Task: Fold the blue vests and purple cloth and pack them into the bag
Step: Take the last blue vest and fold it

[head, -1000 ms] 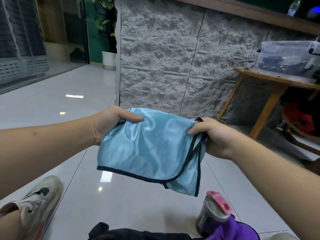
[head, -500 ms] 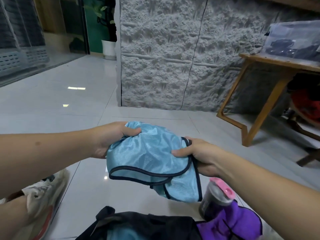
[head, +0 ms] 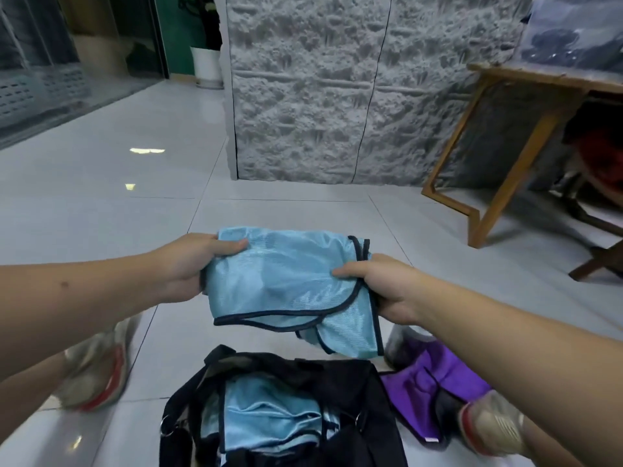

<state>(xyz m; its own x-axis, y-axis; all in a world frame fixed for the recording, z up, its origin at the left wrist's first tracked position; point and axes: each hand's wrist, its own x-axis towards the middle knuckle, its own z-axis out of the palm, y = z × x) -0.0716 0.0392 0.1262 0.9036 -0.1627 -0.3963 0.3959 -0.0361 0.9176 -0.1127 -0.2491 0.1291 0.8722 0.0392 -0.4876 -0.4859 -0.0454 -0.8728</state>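
Note:
A folded light-blue vest with dark trim hangs in the air between my hands, just above the bag. My left hand grips its left edge and my right hand pinches its right edge. Below it on the floor lies the black bag, its mouth open, with another folded blue vest inside. The purple cloth lies crumpled on the tiles to the right of the bag, partly under my right forearm.
My shoes rest on the white tiles at left and right of the bag. A wooden table stands at the right, against a grey textured wall. A can's edge shows beside the purple cloth.
My hands have spread the blue vest flatter and carried it down toward the bag. The view has tilted down, so the open bag with a blue vest inside now shows.

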